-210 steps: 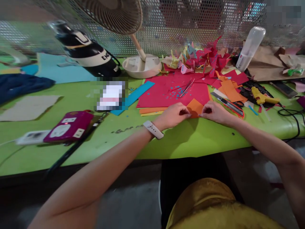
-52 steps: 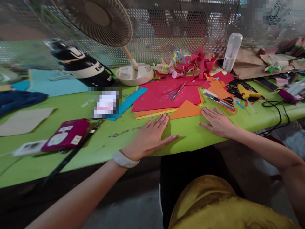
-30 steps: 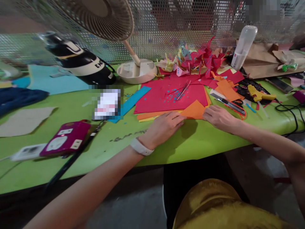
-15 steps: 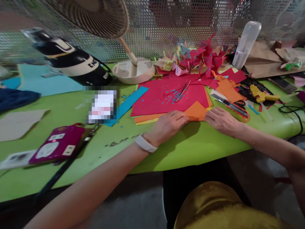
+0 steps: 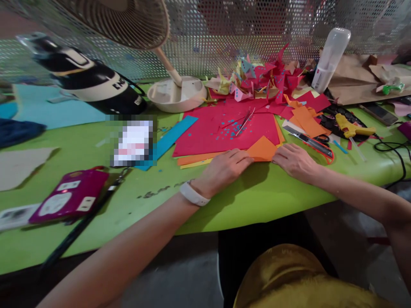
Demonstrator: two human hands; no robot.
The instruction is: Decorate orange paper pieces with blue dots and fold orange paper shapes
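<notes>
My left hand (image 5: 226, 167) and right hand (image 5: 297, 161) pinch opposite ends of the orange paper (image 5: 262, 149); I seem mid-fold, and the next move calls for even pressure.

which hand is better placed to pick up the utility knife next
Likely the right hand: it lies beside the utility knife, while the left hand is across the orange paper from it.

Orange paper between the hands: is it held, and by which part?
Yes: the orange paper is held along its near edge, the left hand at its left end, the right hand at its right.
</notes>
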